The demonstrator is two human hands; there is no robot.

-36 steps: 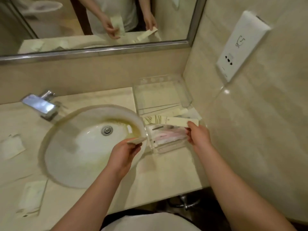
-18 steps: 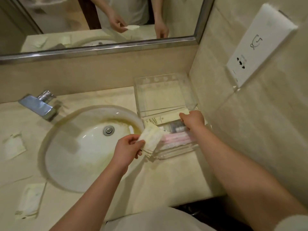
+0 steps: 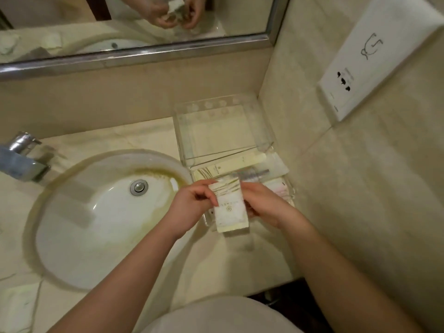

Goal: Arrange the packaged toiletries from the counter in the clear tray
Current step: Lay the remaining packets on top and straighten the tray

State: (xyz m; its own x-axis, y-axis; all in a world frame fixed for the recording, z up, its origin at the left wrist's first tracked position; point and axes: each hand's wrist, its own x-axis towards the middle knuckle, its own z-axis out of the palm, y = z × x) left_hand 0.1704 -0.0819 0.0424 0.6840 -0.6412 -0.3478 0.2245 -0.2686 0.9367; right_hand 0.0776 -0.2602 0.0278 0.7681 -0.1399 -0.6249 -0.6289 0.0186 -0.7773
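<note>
**Both hands on one packet above the tray's near end**

A small cream packet (image 3: 230, 207) with a printed emblem is held between the two hands, upright on its short edge and tilted slightly. The left hand (image 3: 192, 207) pinches its left edge: the fingers (image 3: 204, 192) curl over the upper left corner, closed on the wrapper. The right hand (image 3: 266, 207) grips the opposite edge, its fingers mostly hidden behind the packet, so how tightly they close there cannot be told, though the hand plainly touches it. The packet's lower edge sits just over the near rim of the clear tray (image 3: 264, 131), which stands on the worktop (image 3: 149, 135) in the corner, between the sink (image 3: 103, 212) and the side wall.

Inside the tray, the far compartment looks bare apart from the pale base. Just beyond a clear divider lies a long cream sachet (image 3: 230, 165) running across the tray, and nearer the hands are more packaged items, one with a grey band (image 3: 254, 175) and one pinkish (image 3: 281, 191); their details are blurred.

A chrome tap (image 3: 21, 155) stands left of the sink. Another flat packet (image 3: 16, 306) lies on the worktop at the lower left, well apart from the tray. The mirror (image 3: 134, 22) above reflects both hands around the packet. A white socket plate (image 3: 379, 54) is fixed on the right wall.
</note>
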